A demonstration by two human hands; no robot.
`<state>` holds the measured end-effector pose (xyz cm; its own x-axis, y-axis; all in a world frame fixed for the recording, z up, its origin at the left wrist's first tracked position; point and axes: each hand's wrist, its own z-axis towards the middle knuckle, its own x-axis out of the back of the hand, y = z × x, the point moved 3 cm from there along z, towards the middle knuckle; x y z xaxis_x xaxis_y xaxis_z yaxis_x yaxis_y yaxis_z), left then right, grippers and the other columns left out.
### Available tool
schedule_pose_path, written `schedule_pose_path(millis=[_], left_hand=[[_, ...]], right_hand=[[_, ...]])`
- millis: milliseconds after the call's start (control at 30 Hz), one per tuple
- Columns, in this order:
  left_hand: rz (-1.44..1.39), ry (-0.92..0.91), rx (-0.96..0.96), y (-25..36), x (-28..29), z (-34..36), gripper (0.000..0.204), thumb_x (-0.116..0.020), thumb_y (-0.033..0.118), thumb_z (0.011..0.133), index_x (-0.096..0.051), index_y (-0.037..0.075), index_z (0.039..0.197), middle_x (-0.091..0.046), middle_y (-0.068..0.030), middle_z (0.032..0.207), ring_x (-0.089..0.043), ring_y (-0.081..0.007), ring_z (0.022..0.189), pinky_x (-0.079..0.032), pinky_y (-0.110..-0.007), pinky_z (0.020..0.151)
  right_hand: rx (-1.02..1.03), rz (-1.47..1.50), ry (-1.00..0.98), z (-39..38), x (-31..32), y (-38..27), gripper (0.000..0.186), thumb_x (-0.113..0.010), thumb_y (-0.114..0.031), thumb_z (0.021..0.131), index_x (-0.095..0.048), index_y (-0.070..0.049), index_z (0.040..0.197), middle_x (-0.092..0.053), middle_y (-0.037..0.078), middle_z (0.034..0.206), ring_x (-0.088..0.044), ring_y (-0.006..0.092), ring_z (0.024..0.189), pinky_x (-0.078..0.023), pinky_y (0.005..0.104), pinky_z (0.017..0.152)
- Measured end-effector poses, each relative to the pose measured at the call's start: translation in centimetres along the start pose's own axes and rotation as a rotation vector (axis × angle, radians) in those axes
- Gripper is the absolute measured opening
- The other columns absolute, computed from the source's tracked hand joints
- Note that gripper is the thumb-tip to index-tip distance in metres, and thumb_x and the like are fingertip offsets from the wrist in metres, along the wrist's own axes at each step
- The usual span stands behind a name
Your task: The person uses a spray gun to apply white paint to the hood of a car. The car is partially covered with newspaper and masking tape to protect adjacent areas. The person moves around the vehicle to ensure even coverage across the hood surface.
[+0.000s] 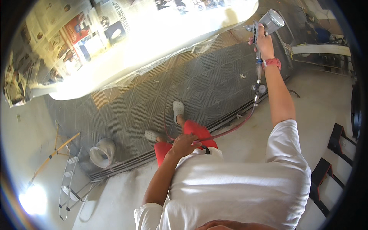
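My right hand [263, 43] is wrapped around the handle of a spray gun [255, 33], held out at the far right. A silver paint cup [272, 21] sits tilted on the gun. Below the grip hang a fitting and a round pressure gauge [261, 89]. From there a red air hose [245, 122] curves back to my waist. My left hand [184, 145] is closed around this hose in front of my red trousers; its fingertips are partly hidden. Beyond the gun's nozzle, apart from it, stretches a large glossy white panel [153, 53], bright with glare.
Masking newspaper [76, 34] covers the panel's far side. Underfoot is a grey grated floor [134, 103] bordered by a slotted channel. A white bucket [102, 153], a stepladder [69, 180] and a yellow stand [53, 153] with a bright lamp are at left. Black stands [321, 176] are at right.
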<state>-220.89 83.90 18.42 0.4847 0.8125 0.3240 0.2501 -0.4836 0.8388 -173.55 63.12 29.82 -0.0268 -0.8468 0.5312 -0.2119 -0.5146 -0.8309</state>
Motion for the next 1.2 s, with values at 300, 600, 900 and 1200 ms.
schedule_pose_path(millis=[300,600,900,1200], left_hand=[[-0.045,0.125,0.199,-10.4,-2.7,-13.0,0.029,-0.076,0.033,0.089,-0.076,0.009,0.105,-0.075,-0.0134,0.106,-0.07,-0.0331,0.103,-0.053,-0.045,0.09],[-0.058,0.402,0.315,-22.2,-6.6,-28.6,0.031,-0.073,0.032,0.093,-0.071,0.009,0.113,-0.07,-0.0108,0.12,-0.065,-0.033,0.116,-0.051,-0.044,0.098],[-0.179,0.587,0.507,-27.2,-8.0,-37.4,0.034,-0.064,0.035,0.1,-0.068,0.007,0.119,-0.069,-0.0143,0.123,-0.063,-0.0373,0.118,-0.051,-0.045,0.098],[-0.044,0.318,0.326,-25.6,-7.5,-32.9,0.037,-0.072,0.043,0.092,-0.075,0.012,0.111,-0.072,-0.0104,0.117,-0.066,-0.0322,0.114,-0.051,-0.044,0.097]], right_hand=[[0.004,0.154,-0.447,-20.6,-16.0,-6.4,0.062,-0.044,-0.058,0.106,-0.064,0.001,0.103,-0.07,0.01,0.073,-0.069,0.0143,0.061,-0.046,0.0252,0.041],[0.134,0.282,-0.682,-37.1,-36.1,-13.8,0.058,-0.048,-0.053,0.105,-0.065,0.002,0.109,-0.068,0.009,0.07,-0.066,0.0134,0.056,-0.048,0.0268,0.04],[0.241,0.324,-0.751,-47.6,-49.0,-20.1,0.06,-0.049,-0.051,0.103,-0.065,0.004,0.086,-0.068,0.014,0.064,-0.068,0.0196,0.053,-0.052,0.034,0.043],[0.152,0.185,-0.751,-41.9,-39.5,-12.1,0.063,-0.04,-0.06,0.106,-0.06,0.0,0.106,-0.069,0.01,0.075,-0.068,0.0135,0.059,-0.049,0.025,0.041]])
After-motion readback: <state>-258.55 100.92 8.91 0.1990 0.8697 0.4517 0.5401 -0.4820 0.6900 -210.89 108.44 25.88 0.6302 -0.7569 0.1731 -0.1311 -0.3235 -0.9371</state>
